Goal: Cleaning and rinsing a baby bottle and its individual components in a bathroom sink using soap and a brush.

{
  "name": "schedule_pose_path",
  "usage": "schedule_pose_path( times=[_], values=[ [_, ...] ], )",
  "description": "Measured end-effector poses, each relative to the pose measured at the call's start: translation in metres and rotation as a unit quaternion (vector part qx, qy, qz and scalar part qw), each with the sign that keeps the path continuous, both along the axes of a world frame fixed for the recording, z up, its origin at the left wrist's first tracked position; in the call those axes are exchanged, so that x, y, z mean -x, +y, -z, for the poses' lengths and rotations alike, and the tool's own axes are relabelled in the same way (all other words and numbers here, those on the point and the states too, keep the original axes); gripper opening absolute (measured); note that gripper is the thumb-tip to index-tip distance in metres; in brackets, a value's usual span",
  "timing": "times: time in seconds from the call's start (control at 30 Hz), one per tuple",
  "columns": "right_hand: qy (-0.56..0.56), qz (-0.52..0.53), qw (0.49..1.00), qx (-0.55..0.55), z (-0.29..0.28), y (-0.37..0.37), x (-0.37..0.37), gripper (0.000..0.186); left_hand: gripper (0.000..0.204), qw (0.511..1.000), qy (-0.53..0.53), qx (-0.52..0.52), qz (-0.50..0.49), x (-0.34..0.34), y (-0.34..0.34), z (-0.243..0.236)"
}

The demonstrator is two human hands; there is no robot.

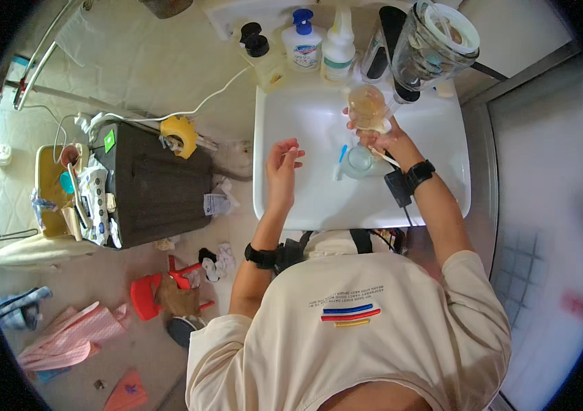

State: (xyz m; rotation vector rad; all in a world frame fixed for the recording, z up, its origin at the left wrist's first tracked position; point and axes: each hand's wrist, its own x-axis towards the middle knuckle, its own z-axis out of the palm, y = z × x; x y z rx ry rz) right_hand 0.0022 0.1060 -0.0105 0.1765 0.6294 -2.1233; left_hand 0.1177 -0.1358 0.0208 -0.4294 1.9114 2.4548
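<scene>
Over the white sink point(305, 205), my right hand point(388, 139) is closed around a round, see-through, amber-tinted container point(366, 106). It is held close to the dark tap point(406, 92), and a pale thin stick point(385, 157) shows just below that hand. My left hand point(283, 161) hovers over the left part of the basin, fingers loosely bent and partly apart, with nothing visible in it. Between the hands a clear glass-like vessel point(358, 163) is in the basin, beside a slim blue-and-white item point(341, 156) whose kind I cannot make out.
Along the sink's back edge stand a white pump bottle with a blue top point(303, 44), a white spray bottle point(338, 48) and a large clear jar point(435, 48). A dark box point(161, 185) stands left, a red stool point(146, 296) below it. A frosted door point(545, 205) is at right.
</scene>
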Motion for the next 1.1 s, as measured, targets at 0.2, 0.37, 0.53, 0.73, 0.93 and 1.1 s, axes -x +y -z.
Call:
schedule_pose_path(
  times=[0.2, 0.37, 0.53, 0.73, 0.93, 1.1],
  values=[
    [0.332, 0.095, 0.863, -0.368, -0.037, -0.013, 0.016, 0.042, 0.020, 1.000, 0.015, 0.003, 0.011, -0.002, -0.003, -0.001],
    [0.496, 0.165, 0.698, -0.490, -0.029, 0.000, 0.001, 0.055, 0.020, 0.999, 0.018, 0.008, 0.034, 0.000, -0.001, -0.002],
    [0.536, 0.075, 0.587, -0.601, -0.048, 0.020, -0.028, 0.059, 0.019, 0.999, 0.005, 0.007, 0.036, 0.004, 0.001, 0.001],
    [0.546, 0.140, 0.511, -0.649, -0.053, 0.016, -0.047, 0.052, 0.019, 0.998, 0.014, 0.008, 0.053, 0.005, 0.009, -0.003],
    [0.490, 0.165, 0.542, -0.662, -0.051, 0.011, -0.046, 0.054, 0.020, 0.997, 0.010, 0.004, 0.071, 0.004, 0.011, -0.002],
    [0.401, 0.177, 0.728, -0.527, -0.042, 0.015, -0.047, 0.043, 0.021, 0.997, 0.007, 0.004, 0.078, 0.001, 0.013, -0.005]
  ],
)
